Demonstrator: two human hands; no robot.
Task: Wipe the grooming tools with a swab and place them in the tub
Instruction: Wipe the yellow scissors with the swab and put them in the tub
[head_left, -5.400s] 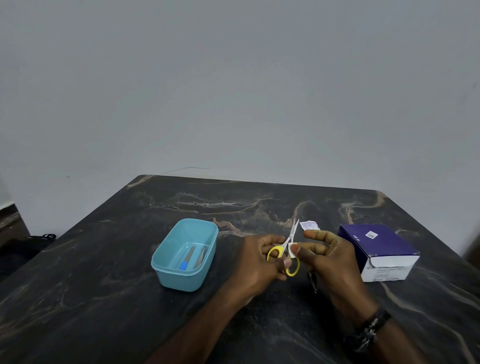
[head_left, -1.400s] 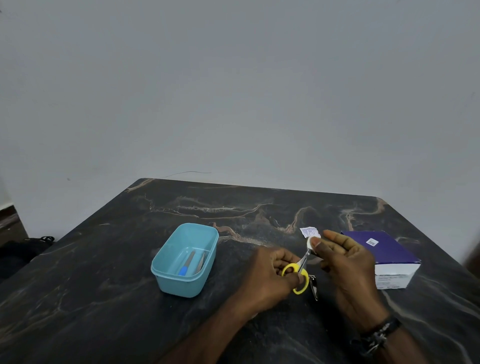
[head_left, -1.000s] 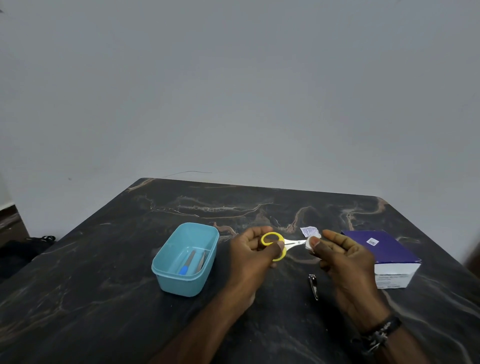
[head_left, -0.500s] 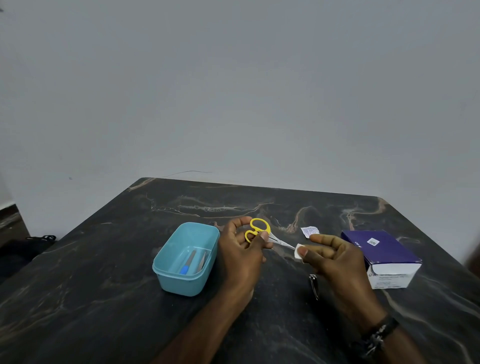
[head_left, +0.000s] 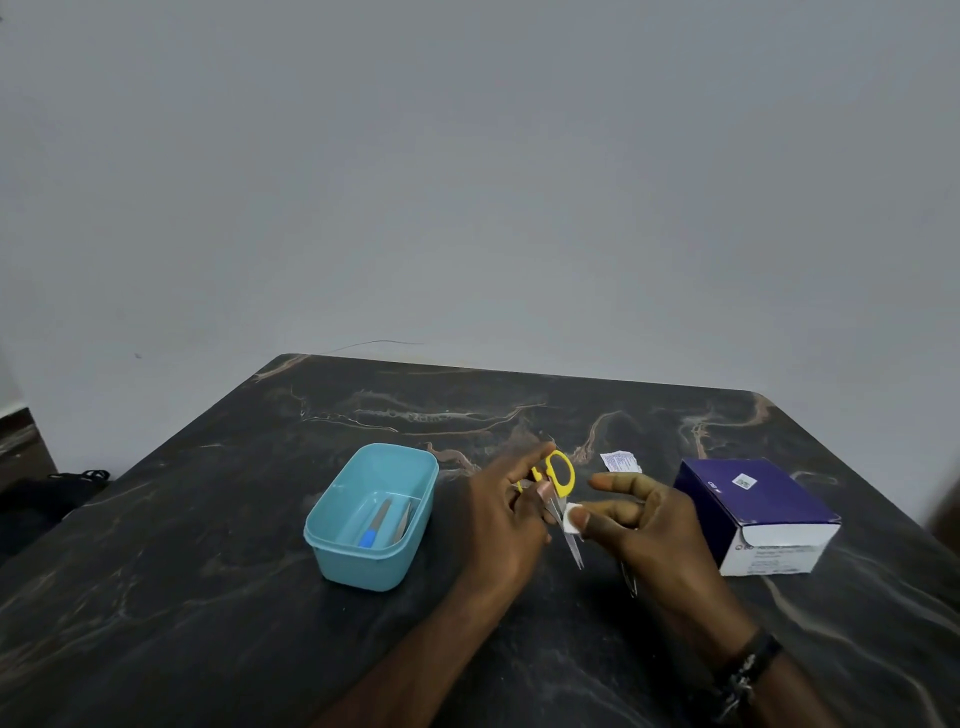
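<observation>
My left hand (head_left: 506, 525) holds small yellow-handled scissors (head_left: 558, 478) by the handles, blades pointing down towards me. My right hand (head_left: 641, 525) pinches a small white swab (head_left: 571, 518) between thumb and fingers, and the swab lies against the blades. The light blue tub (head_left: 371, 517) stands just left of my left hand, with two slim tools inside, one with a blue tip. A metal nail clipper (head_left: 631, 582) lies on the table, mostly hidden under my right hand.
A purple and white box (head_left: 756, 514) sits to the right of my hands. A torn white swab wrapper (head_left: 618, 461) lies behind them on the dark marble table (head_left: 208, 597). A grey wall rises behind the table's far edge.
My left hand has turned the scissors over, so the handles went from low to up and the blades now point down. The swab stayed on the blades.
</observation>
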